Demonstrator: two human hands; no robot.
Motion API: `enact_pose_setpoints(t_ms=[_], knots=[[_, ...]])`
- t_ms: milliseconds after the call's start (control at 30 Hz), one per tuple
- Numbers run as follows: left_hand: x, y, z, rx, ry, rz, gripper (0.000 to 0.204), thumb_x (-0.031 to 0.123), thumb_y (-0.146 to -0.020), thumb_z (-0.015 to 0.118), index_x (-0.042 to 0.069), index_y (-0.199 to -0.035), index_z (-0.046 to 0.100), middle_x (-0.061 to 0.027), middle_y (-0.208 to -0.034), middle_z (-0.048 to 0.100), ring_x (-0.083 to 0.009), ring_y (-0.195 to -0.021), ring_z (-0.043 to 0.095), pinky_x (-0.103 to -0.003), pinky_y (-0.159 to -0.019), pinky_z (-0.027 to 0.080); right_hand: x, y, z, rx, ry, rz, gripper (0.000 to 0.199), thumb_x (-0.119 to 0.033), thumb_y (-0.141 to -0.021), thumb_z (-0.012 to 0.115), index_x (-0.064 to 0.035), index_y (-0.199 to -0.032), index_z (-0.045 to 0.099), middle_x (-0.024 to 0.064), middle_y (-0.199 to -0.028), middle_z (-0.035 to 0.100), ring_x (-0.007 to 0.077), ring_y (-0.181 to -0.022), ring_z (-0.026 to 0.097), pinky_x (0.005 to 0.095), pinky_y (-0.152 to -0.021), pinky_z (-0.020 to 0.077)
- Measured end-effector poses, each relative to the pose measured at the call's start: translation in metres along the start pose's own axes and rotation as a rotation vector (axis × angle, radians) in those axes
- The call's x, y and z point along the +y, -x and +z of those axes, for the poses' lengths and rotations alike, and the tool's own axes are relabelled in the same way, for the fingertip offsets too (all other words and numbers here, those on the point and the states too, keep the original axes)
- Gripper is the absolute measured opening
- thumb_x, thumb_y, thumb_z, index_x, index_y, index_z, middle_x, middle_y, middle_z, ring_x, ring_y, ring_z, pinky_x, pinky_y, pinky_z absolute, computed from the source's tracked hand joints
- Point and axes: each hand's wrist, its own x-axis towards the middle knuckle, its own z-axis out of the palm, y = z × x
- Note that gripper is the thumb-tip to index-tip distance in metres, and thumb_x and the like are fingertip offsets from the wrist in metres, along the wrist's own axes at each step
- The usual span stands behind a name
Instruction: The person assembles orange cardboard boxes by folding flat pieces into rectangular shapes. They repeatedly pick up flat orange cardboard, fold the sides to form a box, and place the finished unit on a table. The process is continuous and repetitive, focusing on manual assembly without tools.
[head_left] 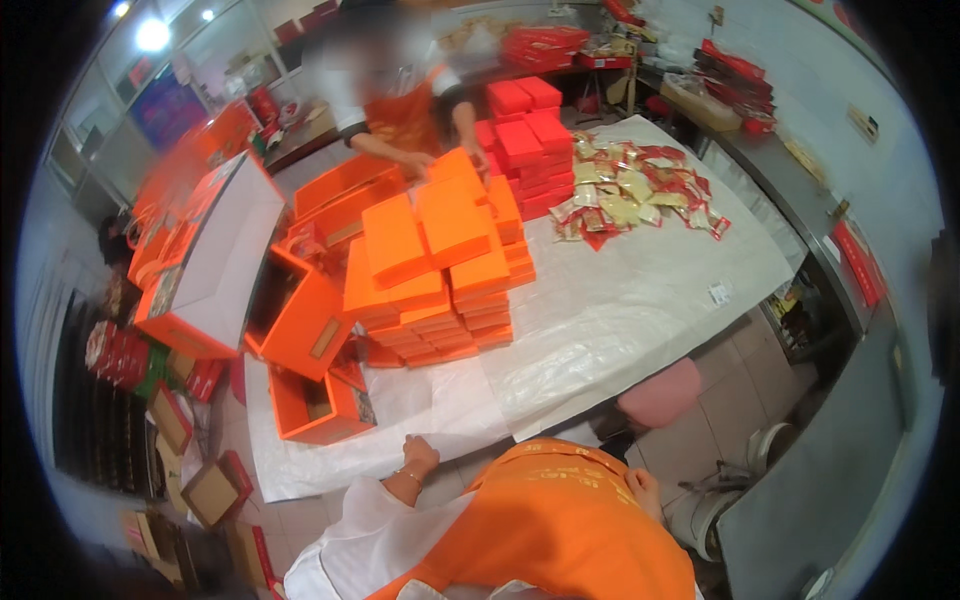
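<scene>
My left hand (pixel 421 455) is at the near edge of the white-covered table (pixel 580 350), its fingers curled closed with nothing showing in them. A bracelet circles that wrist. Beside my orange apron, my right hand (pixel 645 488) hangs low past the table edge; its fingers are too small and partly hidden to read. An open orange carton (pixel 318 405) lies nearest my left hand. Beyond it rises a stack of flat orange boxes (pixel 425 290). Across the table, a co-worker's hands (pixel 415 163) touch the orange boxes at the back.
Large orange gift boxes (pixel 215 260) lean at the left. Red boxes (pixel 530 140) are stacked at the back, next to a heap of small gold and red packets (pixel 640 185). A pink stool (pixel 662 392) stands by the near right edge. A grey counter (pixel 820 470) runs along the right.
</scene>
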Motion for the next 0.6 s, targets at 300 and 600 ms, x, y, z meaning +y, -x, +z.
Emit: enact_pose_setpoints(t_ms=[300,600], knots=[[0.053,-0.024,0.039,0.106,-0.087,-0.076,0.039,0.026,-0.079,0.055,-0.003,-0.102,0.068,-0.0197,-0.115,0.062,-0.0336,-0.117,0.051,-0.038,-0.099,0.04,0.075,-0.083,-0.073,-0.151,-0.144,-0.001,0.02,-0.023,-0.091,0.063,-0.006,-0.08,0.059,-0.004,-0.072,0.055,0.0072,-0.063,0.048,0.0257,-0.057,0.0416],[0.094,0.022,0.096,0.01,0.201,0.25,0.06,0.049,-0.082,0.057,-0.005,-0.107,0.064,-0.0272,-0.114,0.061,-0.0393,-0.11,0.058,-0.044,-0.096,0.046,0.006,-0.175,-0.058,-0.458,0.137,0.048,0.03,-0.03,-0.092,0.056,-0.0039,-0.077,0.062,0.0028,-0.065,0.057,0.0106,-0.06,0.051,0.0279,-0.056,0.0412]])
